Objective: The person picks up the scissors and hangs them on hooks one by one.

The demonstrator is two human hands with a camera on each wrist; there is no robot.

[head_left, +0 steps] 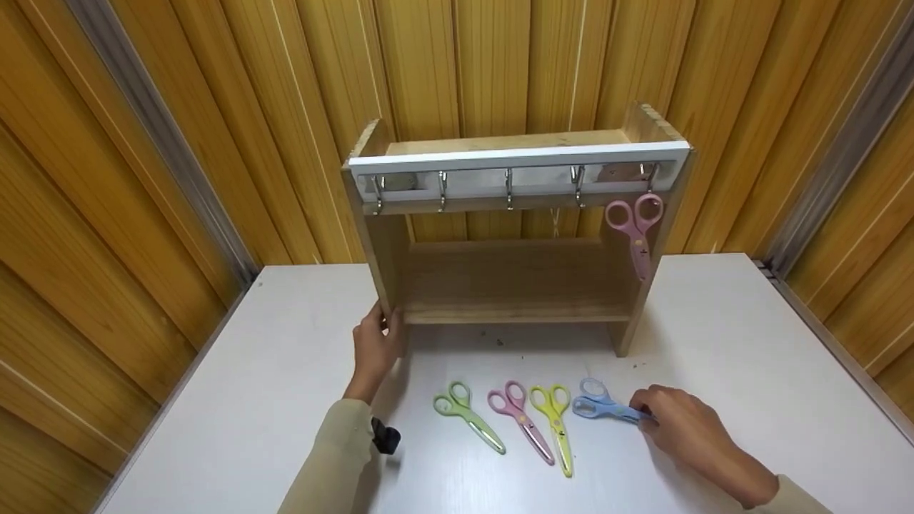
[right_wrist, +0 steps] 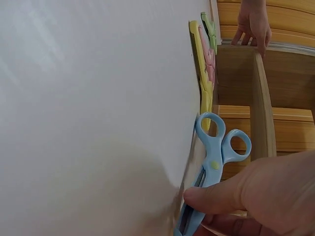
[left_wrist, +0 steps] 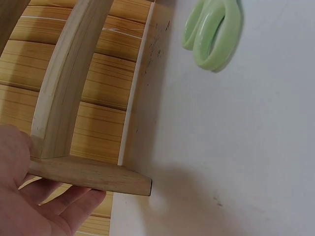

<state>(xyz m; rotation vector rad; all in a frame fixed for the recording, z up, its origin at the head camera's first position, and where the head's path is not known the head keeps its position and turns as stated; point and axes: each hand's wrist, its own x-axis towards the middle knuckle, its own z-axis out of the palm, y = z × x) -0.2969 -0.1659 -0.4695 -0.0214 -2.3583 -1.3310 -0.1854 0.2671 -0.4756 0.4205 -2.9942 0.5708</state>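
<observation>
Item 1: blue scissors [head_left: 605,408], one pair. Held over the right-hand part of the table [head_left: 285,400], in front of the wooden rack [head_left: 500,282] and well in from the right edge; loops turned toward the left edge. Whether the table was touched by them could not be told.
Right hand [head_left: 682,421]: grip clamped on the blades, thumb laid along one face.
Handling: judged light, stiff and not easily broken; the smooth surface might be found a little slippery, and the blades might be swung apart at the pivot. Best held by both blades pinched together, loops left free.

Item 2: wooden rack. Judged rigid and heavier than the scissors; best steadied by a side panel.
Left hand [head_left: 375,346]: grip clamped low on its left panel.

Item 3: green scissors [head_left: 468,415], pink scissors [head_left: 521,417] and yellow scissors [head_left: 557,422], laid left to right between the blue pair and the table's left edge.

Item 4: hanging pink scissors [head_left: 638,239], hung at the rack's rightmost hook.
</observation>
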